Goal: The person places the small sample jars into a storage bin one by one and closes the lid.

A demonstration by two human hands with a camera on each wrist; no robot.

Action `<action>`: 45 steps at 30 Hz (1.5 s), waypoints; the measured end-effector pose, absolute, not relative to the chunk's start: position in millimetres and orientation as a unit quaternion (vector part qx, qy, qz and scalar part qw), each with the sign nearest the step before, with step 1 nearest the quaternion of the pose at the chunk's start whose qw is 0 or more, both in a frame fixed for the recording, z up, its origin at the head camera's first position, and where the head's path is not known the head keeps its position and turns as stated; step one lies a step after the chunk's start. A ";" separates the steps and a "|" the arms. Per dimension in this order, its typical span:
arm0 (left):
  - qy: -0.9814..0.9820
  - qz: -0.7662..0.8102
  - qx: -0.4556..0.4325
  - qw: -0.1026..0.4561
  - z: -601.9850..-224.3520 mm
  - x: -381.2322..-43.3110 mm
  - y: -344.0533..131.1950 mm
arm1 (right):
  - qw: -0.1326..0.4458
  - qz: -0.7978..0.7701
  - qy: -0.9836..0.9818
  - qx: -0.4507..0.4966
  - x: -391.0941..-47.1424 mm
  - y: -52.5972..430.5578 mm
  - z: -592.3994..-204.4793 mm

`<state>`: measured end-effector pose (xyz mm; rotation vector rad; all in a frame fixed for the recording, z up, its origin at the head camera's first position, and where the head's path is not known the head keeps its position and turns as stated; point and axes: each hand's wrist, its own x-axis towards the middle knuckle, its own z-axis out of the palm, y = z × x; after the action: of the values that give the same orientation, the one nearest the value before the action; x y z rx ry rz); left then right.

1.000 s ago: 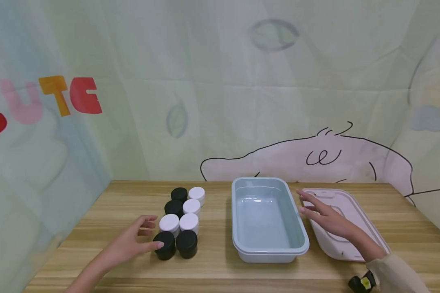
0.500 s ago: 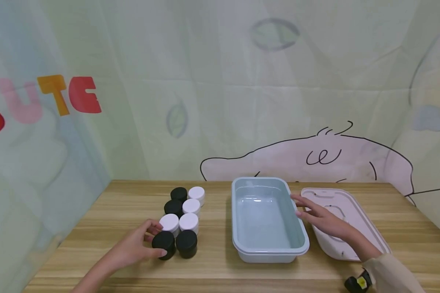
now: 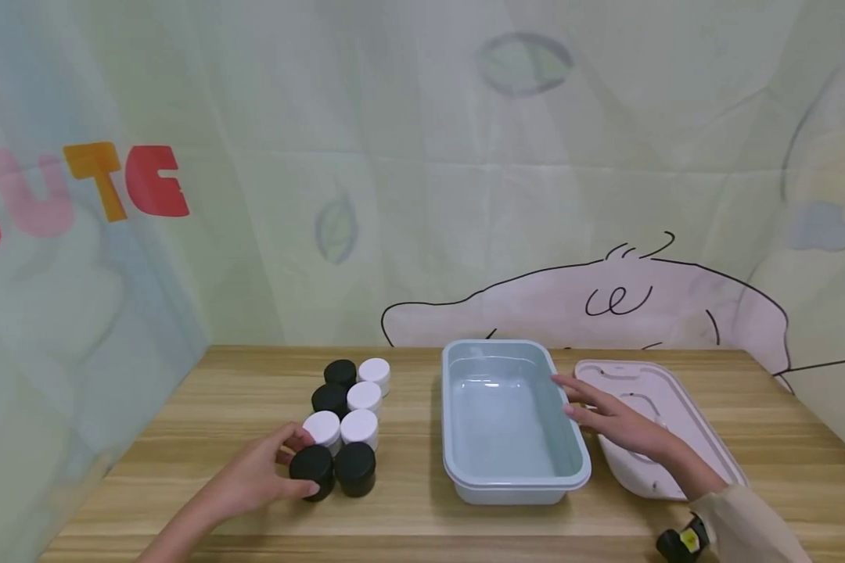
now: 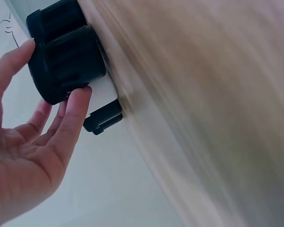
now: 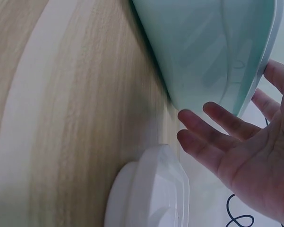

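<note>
Nearest, lower right: a black wrist device (image 3: 683, 539) at the sleeve's cuff. Left hand (image 3: 257, 473) bends its fingers and thumb about the front-left black jar (image 3: 313, 461), pinching it; jar upright on the table, its black neighbour (image 3: 356, 469) close beside. For a good hold, I'd keep thumb and fingertips on opposite sides, low on the body rather than on the lid, and lift straight up, since a sideways drag would likely knock the jars alongside. Behind, two white jars (image 3: 359, 428), then two mixed rows, black left and white right. To the right stands the blue plastic basin (image 3: 517, 483); right hand (image 3: 623, 422), fingers extended and spread, touches its rim, gripping nothing. Pale pink lid (image 3: 641, 383) lies flat beyond that hand. Surface: wood-grain tabletop (image 3: 415, 532), streaked lengthwise. Behind it all, a creased pale curtain (image 3: 408, 195) bearing bright letters (image 3: 95, 176) and a cartoon outline.
</note>
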<state>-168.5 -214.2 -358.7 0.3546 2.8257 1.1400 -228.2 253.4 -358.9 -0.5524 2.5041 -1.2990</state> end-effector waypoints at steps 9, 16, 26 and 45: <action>0.915 0.386 0.112 0.023 -339.2 -164.6 -214.2 | 0.160 -0.486 0.840 -0.179 -229.8 252.1 -361.4; 0.906 0.394 0.151 -0.029 -321.5 -164.3 -206.9 | 0.165 -0.484 0.842 -0.169 -230.3 252.2 -360.2; 0.893 0.418 0.160 -0.046 -302.9 -166.8 -181.6 | 0.170 -0.492 0.838 -0.162 -229.4 250.7 -358.6; 0.848 0.463 0.254 -0.043 -296.5 -186.5 -112.7 | 0.185 -0.506 0.824 -0.176 -232.5 250.2 -361.2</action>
<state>-186.5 -112.7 -296.5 0.8191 2.7395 1.4960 -232.5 250.2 -361.2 -0.4949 2.3210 -1.4258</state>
